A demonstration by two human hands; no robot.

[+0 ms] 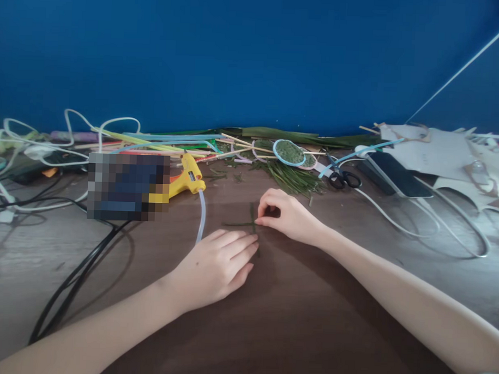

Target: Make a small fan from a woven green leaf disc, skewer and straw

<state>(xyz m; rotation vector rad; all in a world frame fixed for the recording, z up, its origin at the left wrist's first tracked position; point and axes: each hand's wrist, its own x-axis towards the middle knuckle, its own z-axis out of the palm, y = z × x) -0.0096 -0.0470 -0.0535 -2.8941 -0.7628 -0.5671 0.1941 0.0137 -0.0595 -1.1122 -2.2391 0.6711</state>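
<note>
My left hand (218, 265) lies flat on the brown table (269, 329), fingers stretched out toward a thin green leaf strip (240, 224). My right hand (287, 214) is curled, its fingertips pinching the crossed green strips where they meet. The left fingertips rest just below that crossing. A yellow glue gun (187, 178) lies to the left behind my hands, with a clear glue stick (201, 215) sticking out toward my left hand.
Black scissors (343, 179), a pile of green leaf strips (293, 178), a round green-filled hoop (289, 152) and coloured straws (153, 142) lie along the back. A phone (393, 173) with white cable sits right; black and white cables (66, 279) trail left. A blue wall stands behind.
</note>
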